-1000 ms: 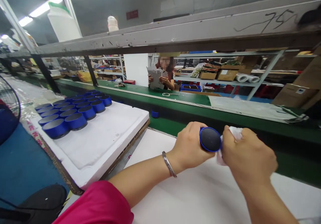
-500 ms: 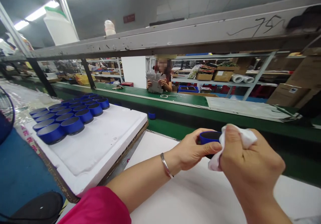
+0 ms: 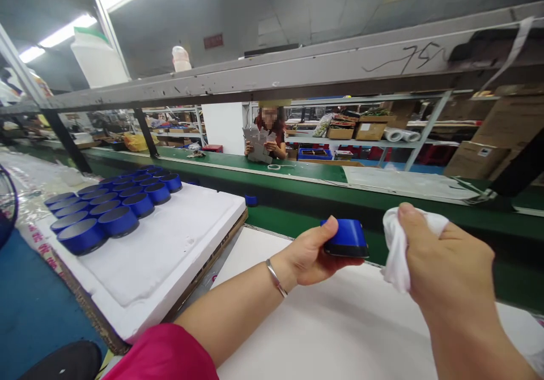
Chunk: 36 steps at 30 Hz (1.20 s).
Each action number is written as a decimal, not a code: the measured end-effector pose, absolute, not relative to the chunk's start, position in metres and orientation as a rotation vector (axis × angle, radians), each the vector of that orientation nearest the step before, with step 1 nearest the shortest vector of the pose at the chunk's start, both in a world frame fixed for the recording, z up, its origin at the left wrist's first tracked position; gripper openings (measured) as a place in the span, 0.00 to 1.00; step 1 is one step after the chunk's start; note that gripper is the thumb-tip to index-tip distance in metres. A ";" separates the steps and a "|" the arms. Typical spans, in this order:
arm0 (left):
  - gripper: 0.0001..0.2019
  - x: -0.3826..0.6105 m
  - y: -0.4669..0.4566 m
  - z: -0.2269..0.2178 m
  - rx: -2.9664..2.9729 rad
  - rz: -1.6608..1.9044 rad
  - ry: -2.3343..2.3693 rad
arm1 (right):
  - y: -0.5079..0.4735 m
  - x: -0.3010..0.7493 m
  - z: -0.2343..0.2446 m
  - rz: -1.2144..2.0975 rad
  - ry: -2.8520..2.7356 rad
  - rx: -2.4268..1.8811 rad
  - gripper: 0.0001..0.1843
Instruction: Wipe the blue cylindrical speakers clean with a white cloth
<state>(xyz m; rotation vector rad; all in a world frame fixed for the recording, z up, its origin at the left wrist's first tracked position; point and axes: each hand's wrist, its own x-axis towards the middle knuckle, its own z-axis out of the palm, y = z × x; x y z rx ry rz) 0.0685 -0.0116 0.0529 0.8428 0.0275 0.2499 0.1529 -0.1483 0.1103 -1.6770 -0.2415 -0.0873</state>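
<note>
My left hand [image 3: 312, 258] holds a blue round part with a black rim [image 3: 346, 237], its shiny blue side turned toward me. A crumpled white cloth [image 3: 397, 249] is pinched in my right hand [image 3: 453, 264], to the right of the part and apart from it. Both hands are above a white work surface [image 3: 340, 334]. To the left, several similar blue cylinders [image 3: 119, 219] with dark grey tops stand in rows on a white foam board [image 3: 187, 261]. What the blue part is exactly, I cannot tell.
Beyond the work surface runs a green conveyor belt [image 3: 280, 216] with another blue part [image 3: 251, 200] on it. A metal shelf beam [image 3: 255, 76] crosses above. Across the belt a person [image 3: 272, 136] holds a grey flat piece [image 3: 258, 143]. A black fan [image 3: 7, 204] stands at far left.
My right hand with the cloth has moved right, away from the blue part. In my left hand the part has turned from its open top to its blue side. The view has shifted slightly.
</note>
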 end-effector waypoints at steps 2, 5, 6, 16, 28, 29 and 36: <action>0.42 0.065 -0.017 0.054 0.919 0.294 0.013 | -0.146 0.147 0.103 -0.221 -0.427 -1.732 0.23; 0.44 0.059 -0.021 0.057 0.974 0.297 0.018 | -0.138 0.148 0.098 -0.058 -0.427 -1.752 0.23; 0.45 0.057 -0.020 0.058 0.965 0.304 0.036 | -0.136 0.151 0.099 0.057 -0.370 -1.748 0.22; 0.42 0.064 -0.012 0.060 0.810 0.297 0.011 | -0.136 0.163 0.108 0.232 -0.111 -1.643 0.17; 0.43 0.059 -0.017 0.062 0.896 0.408 0.094 | -0.129 0.161 0.096 0.079 -0.246 -1.801 0.22; 0.42 0.061 -0.016 0.062 0.885 0.390 0.088 | -0.128 0.166 0.095 0.148 -0.211 -1.765 0.21; 0.35 0.065 -0.013 0.058 0.872 0.284 0.020 | -0.129 0.170 0.100 0.258 -0.097 -1.565 0.19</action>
